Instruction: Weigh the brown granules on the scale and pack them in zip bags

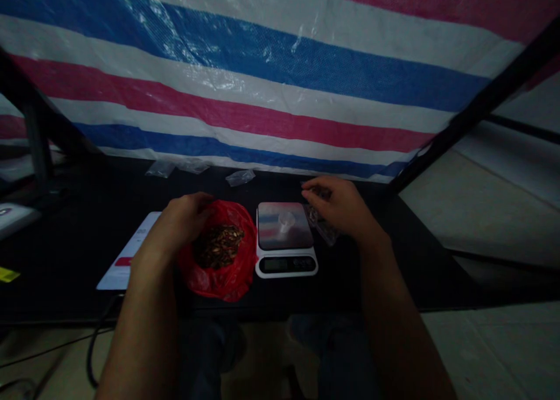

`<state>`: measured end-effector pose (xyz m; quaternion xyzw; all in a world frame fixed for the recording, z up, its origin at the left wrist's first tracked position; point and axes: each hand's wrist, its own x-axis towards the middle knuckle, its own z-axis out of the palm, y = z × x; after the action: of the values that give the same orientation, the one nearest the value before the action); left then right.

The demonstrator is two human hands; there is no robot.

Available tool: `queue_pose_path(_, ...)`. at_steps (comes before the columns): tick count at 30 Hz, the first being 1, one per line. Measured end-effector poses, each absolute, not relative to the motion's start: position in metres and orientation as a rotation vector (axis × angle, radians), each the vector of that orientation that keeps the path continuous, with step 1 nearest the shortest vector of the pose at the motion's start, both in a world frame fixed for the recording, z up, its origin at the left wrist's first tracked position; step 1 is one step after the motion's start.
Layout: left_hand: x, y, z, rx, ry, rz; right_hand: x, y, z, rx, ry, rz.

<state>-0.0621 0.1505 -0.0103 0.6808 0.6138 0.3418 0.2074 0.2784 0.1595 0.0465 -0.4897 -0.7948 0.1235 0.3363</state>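
Note:
My left hand (184,222) curls over the rim of a red plastic bag (231,277), which lies open on the black table (74,283) and holds a heap of dark striped seeds (219,245). I cannot tell whether those fingers grip the bag. To the right of the bag stands a white digital kitchen scale (285,239), with a small clear item (285,222) on its platform. My right hand (339,204) hovers beyond the scale, over a crumpled clear plastic bag (321,225). Its fingertips are partly hidden.
A white card with a red mark (129,251) lies partly under my left forearm. Several small clear bags (240,177) lie at the table's far edge. A striped tarp (245,79) hangs behind, between dark frame bars (476,108). A cable (94,347) drops at the lower left.

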Motion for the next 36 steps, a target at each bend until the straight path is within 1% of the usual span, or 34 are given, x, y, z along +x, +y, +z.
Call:
queue_pose_path(3,-0.055,0.148,0.000,1.996,1.854,0.770,0.244,0.138,0.057,-0.981,-2.246,0.363)
queue_pose_path(5,-0.055,0.146,0.003,2.025,1.852,0.869,0.222,0.122,0.058,-0.862,-2.380,0.378)
queue_pose_path(9,-0.058,0.143,0.006,2.015,1.800,1.143,0.188,0.101,0.047,-0.783,-2.690,0.474)
queue_pose_path(15,-0.056,0.137,0.015,2.094,1.797,1.157,0.167,0.096,0.029,-0.883,-2.942,0.333)
queue_pose_path(19,-0.055,0.136,0.021,2.105,1.871,1.175,0.164,0.088,0.030,-0.877,-2.899,0.390)
queue_pose_path(22,-0.053,0.137,0.022,2.091,1.873,1.216,0.164,0.082,0.034,-0.990,-2.880,0.478)
queue_pose_path(25,-0.049,0.138,0.018,2.112,1.812,1.117,0.161,0.084,0.038,-1.018,-2.838,0.471)
queue_pose_path(29,-0.043,0.140,0.014,2.160,1.699,0.950,0.151,0.099,0.032,-0.944,-2.682,0.462)
queue_pose_path(33,-0.044,0.136,0.023,2.246,1.684,1.072,0.137,0.114,0.014,-0.911,-2.605,0.480)
queue_pose_path(36,-0.046,0.129,0.031,2.234,1.718,1.132,0.130,0.118,0.003,-1.000,-2.623,0.433)
